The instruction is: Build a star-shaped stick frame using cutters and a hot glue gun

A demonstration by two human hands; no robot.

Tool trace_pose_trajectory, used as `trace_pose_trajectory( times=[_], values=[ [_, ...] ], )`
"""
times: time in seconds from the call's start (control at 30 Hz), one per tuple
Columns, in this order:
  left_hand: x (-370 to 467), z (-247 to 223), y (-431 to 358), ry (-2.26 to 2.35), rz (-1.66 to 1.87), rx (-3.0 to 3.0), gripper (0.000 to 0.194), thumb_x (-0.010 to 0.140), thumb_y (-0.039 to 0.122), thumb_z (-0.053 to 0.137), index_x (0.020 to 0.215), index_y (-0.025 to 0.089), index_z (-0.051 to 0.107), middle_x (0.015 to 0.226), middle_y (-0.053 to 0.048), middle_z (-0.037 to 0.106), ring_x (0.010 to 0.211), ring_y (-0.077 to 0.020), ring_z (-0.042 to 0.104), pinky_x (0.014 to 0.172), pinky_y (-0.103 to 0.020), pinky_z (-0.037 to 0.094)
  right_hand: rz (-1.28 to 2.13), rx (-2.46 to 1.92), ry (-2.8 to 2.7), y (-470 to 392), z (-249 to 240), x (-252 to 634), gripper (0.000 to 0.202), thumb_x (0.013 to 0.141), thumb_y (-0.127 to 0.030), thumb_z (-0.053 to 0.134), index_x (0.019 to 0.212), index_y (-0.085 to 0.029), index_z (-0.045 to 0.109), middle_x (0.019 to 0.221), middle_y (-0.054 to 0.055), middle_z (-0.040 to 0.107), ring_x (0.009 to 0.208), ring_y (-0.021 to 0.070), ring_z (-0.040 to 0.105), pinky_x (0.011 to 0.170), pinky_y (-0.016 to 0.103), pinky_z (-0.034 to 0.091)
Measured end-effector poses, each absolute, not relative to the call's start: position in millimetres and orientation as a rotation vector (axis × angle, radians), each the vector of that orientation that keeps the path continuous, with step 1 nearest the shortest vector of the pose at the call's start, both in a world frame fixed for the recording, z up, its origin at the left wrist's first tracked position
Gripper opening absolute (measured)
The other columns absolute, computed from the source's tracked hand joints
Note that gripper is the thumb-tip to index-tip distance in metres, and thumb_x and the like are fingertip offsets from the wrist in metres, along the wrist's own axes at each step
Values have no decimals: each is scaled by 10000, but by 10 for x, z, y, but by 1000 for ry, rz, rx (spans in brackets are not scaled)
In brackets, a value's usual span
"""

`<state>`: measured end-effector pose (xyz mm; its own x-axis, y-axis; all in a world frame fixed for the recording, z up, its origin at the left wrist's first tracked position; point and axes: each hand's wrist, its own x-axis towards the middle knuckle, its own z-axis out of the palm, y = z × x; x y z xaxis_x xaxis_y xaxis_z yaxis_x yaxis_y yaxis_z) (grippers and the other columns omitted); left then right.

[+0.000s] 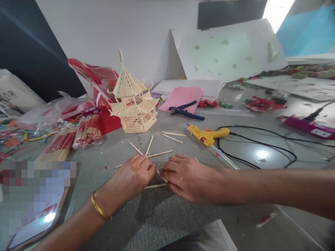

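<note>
Thin wooden sticks [159, 153] fan out on the grey table in front of me. My left hand [140, 170], with a gold bracelet at the wrist, is closed over the near ends of several of them. Just to its right, my right hand [183, 177] has its fingers bent and pressed around the end of a short stick [162, 176] between the hands. Another stick [155, 186] lies below, its right end at my right fingertips. Behind the sticks stands a pagoda-like model [138, 111] of similar sticks. Two loose sticks [174, 138] lie to the right of it.
A yellow glue gun [209, 135] with a black cable lies right of centre. Blue-handled cutters [187, 110] rest by pink paper [180, 97]. Packs of sticks [87, 130] and a tablet-like object [39, 223] are left; a purple power strip [311, 126] is far right.
</note>
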<state>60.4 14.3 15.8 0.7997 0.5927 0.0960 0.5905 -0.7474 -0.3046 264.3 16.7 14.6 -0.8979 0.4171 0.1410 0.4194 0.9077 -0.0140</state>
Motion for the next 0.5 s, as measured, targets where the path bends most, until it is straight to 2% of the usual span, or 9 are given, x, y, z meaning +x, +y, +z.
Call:
trace_pose_trajectory(
  times=[0.2,0.33,0.4,0.5],
  values=[
    [551,173,160,-918,-47,-2689,127,841,86,488,828,148,598,769,-45,630,707,-192,580,662,-333,473,-69,-646,-2916,159,96,2620,244,880,-219,419,945,-117,631,838,87,595,805,188,507,741,339,421],
    [368,170,269,-1028,-503,-2750,204,901,172,458,1048,164,599,897,-43,688,790,-153,624,734,-287,484,-113,-639,-2929,177,80,2604,242,879,-221,423,928,-114,634,825,97,589,801,188,509,735,337,427],
    [278,157,341,-1093,-703,-2725,210,911,219,460,1042,162,614,929,-47,694,832,-147,632,759,-274,490,-139,-634,-2943,179,86,2594,235,878,-215,426,914,-113,635,815,94,587,799,189,510,731,333,429],
    [206,123,429,-1177,-741,-2732,196,901,223,477,983,165,645,914,-39,690,844,-146,629,763,-276,496,-145,-634,-2953,174,94,2577,238,887,-213,418,889,-113,634,797,91,589,803,188,516,744,329,426]
  ],
)
